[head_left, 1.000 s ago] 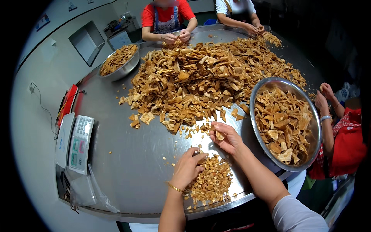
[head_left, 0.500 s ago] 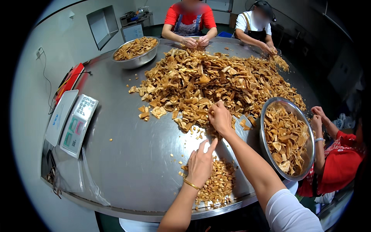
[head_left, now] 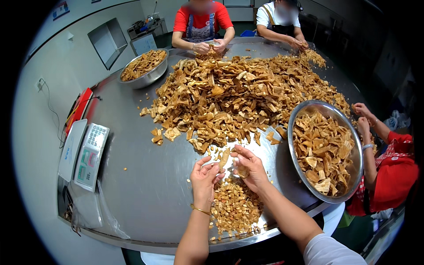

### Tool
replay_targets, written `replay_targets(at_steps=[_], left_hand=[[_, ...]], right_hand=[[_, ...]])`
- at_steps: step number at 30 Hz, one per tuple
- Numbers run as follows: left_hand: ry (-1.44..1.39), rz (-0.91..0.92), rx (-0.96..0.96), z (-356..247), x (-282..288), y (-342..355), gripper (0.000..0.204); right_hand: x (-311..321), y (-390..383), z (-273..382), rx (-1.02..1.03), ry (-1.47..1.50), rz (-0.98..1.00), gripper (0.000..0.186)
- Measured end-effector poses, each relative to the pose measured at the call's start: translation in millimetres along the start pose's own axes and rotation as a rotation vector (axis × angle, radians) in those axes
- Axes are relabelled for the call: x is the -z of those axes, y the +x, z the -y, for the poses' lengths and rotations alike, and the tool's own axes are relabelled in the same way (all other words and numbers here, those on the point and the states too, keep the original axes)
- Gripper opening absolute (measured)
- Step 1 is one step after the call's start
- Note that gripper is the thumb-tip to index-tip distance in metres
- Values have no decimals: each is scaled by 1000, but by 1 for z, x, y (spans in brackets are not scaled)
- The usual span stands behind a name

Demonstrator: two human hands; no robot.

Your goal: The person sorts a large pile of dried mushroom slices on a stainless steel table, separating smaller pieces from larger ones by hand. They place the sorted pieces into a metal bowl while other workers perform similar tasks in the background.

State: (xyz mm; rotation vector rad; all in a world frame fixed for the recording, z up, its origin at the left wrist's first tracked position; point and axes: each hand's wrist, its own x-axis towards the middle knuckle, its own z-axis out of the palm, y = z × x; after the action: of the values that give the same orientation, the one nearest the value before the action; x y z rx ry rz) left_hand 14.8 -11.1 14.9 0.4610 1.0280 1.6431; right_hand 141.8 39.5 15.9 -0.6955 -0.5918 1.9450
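My left hand (head_left: 204, 180) is closed on a long tan dried slice (head_left: 225, 159), pinched upright between thumb and fingers. Beside it, my right hand (head_left: 255, 173) curls around another brown dried piece (head_left: 242, 170), partly hidden by the fingers. Under both hands lies a heap of small tan chunks (head_left: 236, 207) near the table's front edge. Beyond them rises a large pile of brown dried slices (head_left: 221, 95), with a few loose bits at its near side. Right of my right hand stands a steel bowl (head_left: 292, 143) filled with similar slices.
The steel table (head_left: 145, 190) carries a white scale (head_left: 90, 154) and clear plastic bags (head_left: 90, 207) at left. Another filled steel bowl (head_left: 152, 78) stands back left. Two co-workers sort pieces across the table; another's hands (head_left: 364, 118) work at the right.
Both hands have drawn back from the pile's near edge to above the small chunks. Each now shows a dried piece in its fingers. The view has shifted slightly.
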Motion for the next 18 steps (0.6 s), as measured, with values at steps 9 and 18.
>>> replay_targets(at_steps=[9,18], left_hand=[[521,-233,-192,-7,-9,43,9],[1031,-363,-340,-8,29,94,38]], right_hand=[[39,27,8,-80,109,-72,15],[38,27,8,-257,379,94,25]])
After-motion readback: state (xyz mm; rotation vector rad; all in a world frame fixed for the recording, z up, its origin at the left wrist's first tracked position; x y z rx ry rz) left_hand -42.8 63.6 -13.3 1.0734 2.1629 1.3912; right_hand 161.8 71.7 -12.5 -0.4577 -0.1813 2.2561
